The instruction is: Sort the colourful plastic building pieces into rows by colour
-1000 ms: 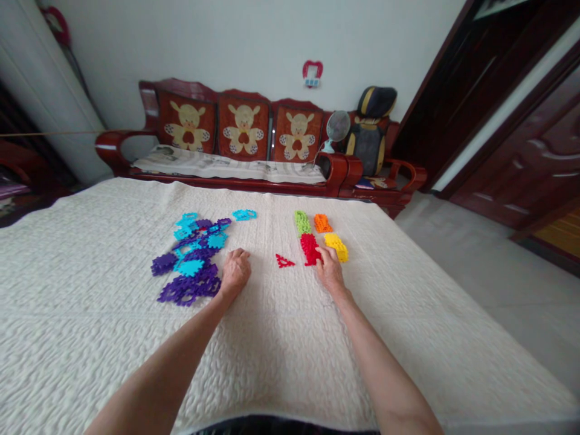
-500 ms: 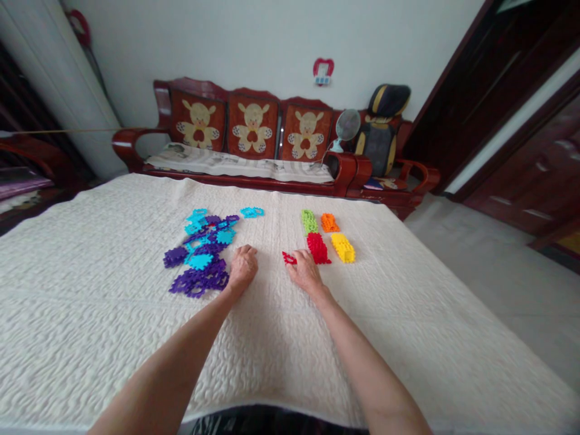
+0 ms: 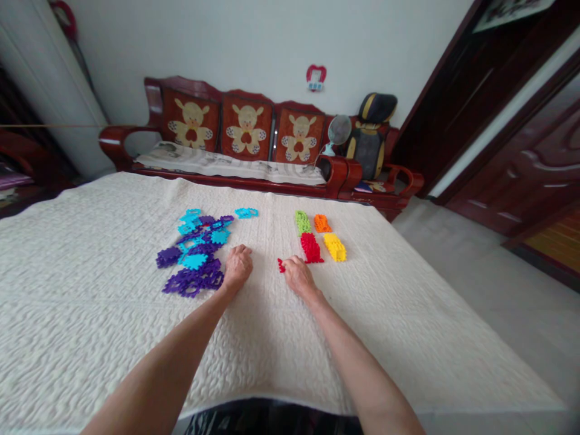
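Note:
My right hand (image 3: 298,275) is closed on a red toothed building piece (image 3: 281,266), which sticks out past the fingertips on the left. Just beyond it stands a stack of red pieces (image 3: 310,246), with one red piece showing at its foot. My left hand (image 3: 238,266) rests on the cloth with its fingers curled; whatever may be inside is hidden. Left of that hand lies a loose heap of purple pieces (image 3: 194,280) and light-blue pieces (image 3: 194,261). One light-blue piece (image 3: 246,212) lies apart, farther back.
Green (image 3: 302,222), orange (image 3: 322,223) and yellow (image 3: 335,248) stacks stand around the red one. A cream quilted cloth (image 3: 254,350) covers the table. Behind it is a wooden sofa (image 3: 217,177) with bear cushions, and a small fan (image 3: 339,130).
The view has shifted a little to the right. My right hand has drawn slightly nearer me, and the red piece in it has turned. My left hand stays curled in nearly the same place.

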The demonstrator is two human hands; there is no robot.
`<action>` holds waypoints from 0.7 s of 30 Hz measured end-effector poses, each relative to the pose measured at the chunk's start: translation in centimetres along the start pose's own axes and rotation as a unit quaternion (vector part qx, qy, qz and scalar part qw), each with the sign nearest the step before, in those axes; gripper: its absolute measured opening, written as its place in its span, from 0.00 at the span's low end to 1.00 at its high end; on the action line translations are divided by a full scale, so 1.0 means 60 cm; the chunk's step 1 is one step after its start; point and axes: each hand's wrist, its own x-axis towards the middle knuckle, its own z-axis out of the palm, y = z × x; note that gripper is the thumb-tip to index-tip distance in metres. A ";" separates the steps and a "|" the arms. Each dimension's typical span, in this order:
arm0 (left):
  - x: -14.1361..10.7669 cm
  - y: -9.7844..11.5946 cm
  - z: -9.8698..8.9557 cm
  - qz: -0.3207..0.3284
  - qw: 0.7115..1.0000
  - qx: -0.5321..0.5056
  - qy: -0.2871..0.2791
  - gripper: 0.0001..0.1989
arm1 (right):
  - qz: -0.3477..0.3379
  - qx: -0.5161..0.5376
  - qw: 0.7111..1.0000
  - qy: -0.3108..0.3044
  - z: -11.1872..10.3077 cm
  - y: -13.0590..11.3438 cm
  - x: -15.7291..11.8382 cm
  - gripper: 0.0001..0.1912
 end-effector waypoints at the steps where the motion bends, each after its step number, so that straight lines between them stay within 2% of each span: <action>1: 0.000 0.000 0.000 -0.002 1.000 -0.002 -0.002 0.15 | 0.002 0.008 1.000 -0.003 -0.003 0.000 -0.003 0.13; 8: 0.000 0.004 -0.008 -0.003 1.000 -0.009 -0.017 0.14 | 0.041 0.120 0.992 -0.004 -0.021 0.009 0.001 0.13; 10: 0.000 0.005 -0.009 -0.003 1.000 -0.014 -0.017 0.13 | -0.015 0.115 0.993 -0.019 -0.026 0.013 0.004 0.17; 13: 0.000 0.006 -0.010 -0.003 1.000 -0.013 -0.017 0.13 | -0.135 0.100 0.983 -0.070 -0.029 0.013 0.004 0.26; 15: -0.001 0.007 -0.010 -0.004 1.000 -0.005 -0.019 0.13 | -0.168 0.089 0.976 -0.104 -0.030 0.010 0.000 0.28; 17: -0.001 0.008 -0.011 -0.007 1.000 0.006 -0.023 0.14 | -0.157 0.067 0.978 -0.120 -0.033 0.005 -0.006 0.26; 21: 0.000 0.009 -0.012 -0.012 0.999 0.021 -0.027 0.15 | -0.076 0.024 0.989 -0.126 -0.043 -0.001 -0.015 0.20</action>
